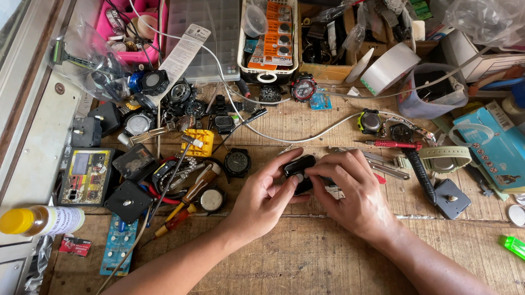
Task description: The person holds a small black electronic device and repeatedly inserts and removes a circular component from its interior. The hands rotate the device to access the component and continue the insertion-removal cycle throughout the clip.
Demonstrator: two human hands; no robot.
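My left hand [263,195] and my right hand [351,191] meet at the middle of a worn wooden bench [290,263]. Both grip a small black watch body [298,166] between thumbs and fingertips, the left from the left side, the right from the right. Much of the watch is hidden by my fingers. A black round-faced watch [237,162] lies just left of my left hand. A red-handled screwdriver [390,143] lies just beyond my right hand.
Several watches, watch heads and tools crowd the left and back of the bench. A white basket of button-cell cards [268,34], a tape roll [389,67], a yellow-capped bottle [41,220], a green lighter [523,251] and a white cable [308,134] lie around.
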